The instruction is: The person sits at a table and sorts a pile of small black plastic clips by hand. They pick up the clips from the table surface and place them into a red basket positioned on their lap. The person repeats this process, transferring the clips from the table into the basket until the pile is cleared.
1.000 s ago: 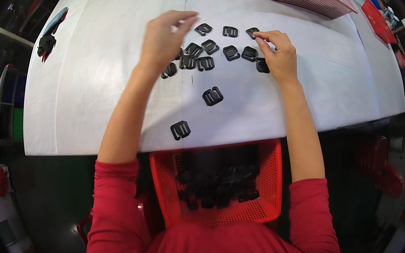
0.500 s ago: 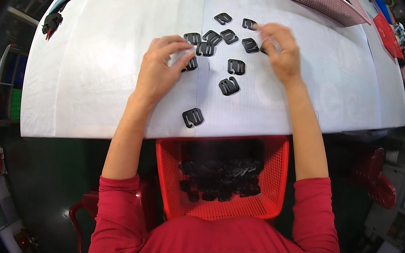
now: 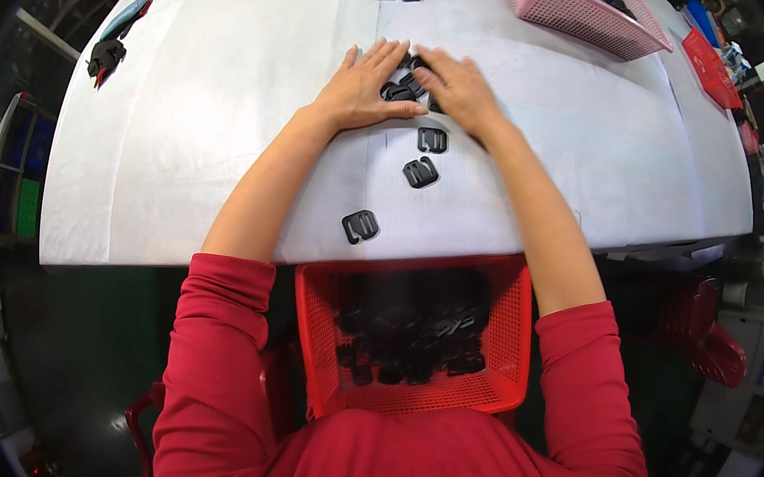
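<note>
On a white bench (image 3: 202, 118), we see the left hand (image 3: 367, 91) stretched out, thumb apart from its fingers; the right hand (image 3: 459, 89), slightly blurred, also has thumb and fingers apart. Between them sit clustered black buckles (image 3: 402, 92), partly hidden. We judge that squeezing hard could stack or scatter them, and the left forearm (image 3: 261, 191) could knock a loose buckle (image 3: 360, 227) over the near edge.

Left forearm (image 3: 269, 180) and right forearm (image 3: 549, 212) are held forward, slanted toward each other. Left grip (image 3: 359, 91) is laid palm down, fingers extended, thumb stretched out rightward. Right grip (image 3: 463, 92) is angled inward, slightly blurred, palm lowered, its fingertips held near those of the left.
</note>
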A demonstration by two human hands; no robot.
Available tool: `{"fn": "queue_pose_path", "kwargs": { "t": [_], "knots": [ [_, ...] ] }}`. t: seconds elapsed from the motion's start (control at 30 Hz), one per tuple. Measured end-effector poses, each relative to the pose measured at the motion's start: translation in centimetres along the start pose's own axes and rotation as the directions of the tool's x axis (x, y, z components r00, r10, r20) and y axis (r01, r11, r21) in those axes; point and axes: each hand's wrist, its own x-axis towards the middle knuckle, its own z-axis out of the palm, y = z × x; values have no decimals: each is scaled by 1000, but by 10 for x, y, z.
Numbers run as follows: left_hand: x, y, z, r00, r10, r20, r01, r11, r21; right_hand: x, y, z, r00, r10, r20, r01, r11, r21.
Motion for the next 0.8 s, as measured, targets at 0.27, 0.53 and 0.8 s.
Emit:
{"fn": "queue_pose_path", "kwargs": {
  "t": [0.27, 0.53, 0.8],
  "knots": [
    [-103, 61, 1, 987, -26, -156, -22, 954, -298, -85, -59, -14, 980, -194, 37, 171, 926, 337],
    [-190, 129, -15, 996, -60, -74, 13, 857, -516, -172, -103, -40, 959, -209, 193, 89, 864, 496],
    [-268, 140, -36, 878, -347, -329, 237, 913, -331, -259, -99, -80, 976, 36, -216, -32, 999, 21]
  ]
}}
